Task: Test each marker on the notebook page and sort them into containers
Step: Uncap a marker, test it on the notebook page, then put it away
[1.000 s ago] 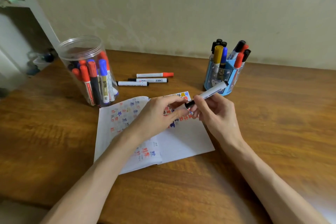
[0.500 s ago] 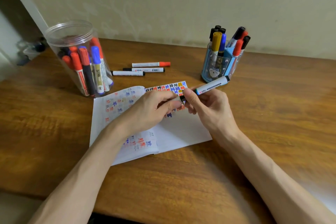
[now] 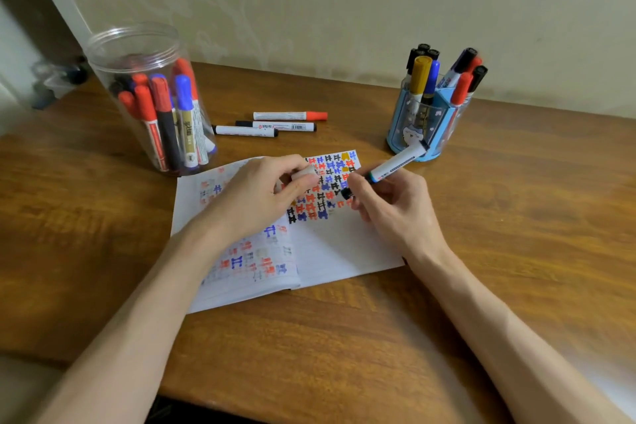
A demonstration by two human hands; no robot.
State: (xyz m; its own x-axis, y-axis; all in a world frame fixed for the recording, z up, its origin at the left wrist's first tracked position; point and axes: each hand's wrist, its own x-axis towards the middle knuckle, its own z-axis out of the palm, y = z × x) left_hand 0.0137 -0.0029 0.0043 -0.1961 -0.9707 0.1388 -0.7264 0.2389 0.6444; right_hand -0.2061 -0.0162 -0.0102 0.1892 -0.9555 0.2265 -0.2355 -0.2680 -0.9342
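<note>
The right hand grips a white marker, dark tip touching the open notebook on the surface. The left hand rests curled on the page; whether it holds anything I cannot tell.

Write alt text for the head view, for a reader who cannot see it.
A person's right hand holds a white marker tip-down over an open notebook covered in coloured marks, while the left hand pinches what looks like its cap. A clear jar and a blue holder on the table hold markers; three loose markers lie between.
</note>
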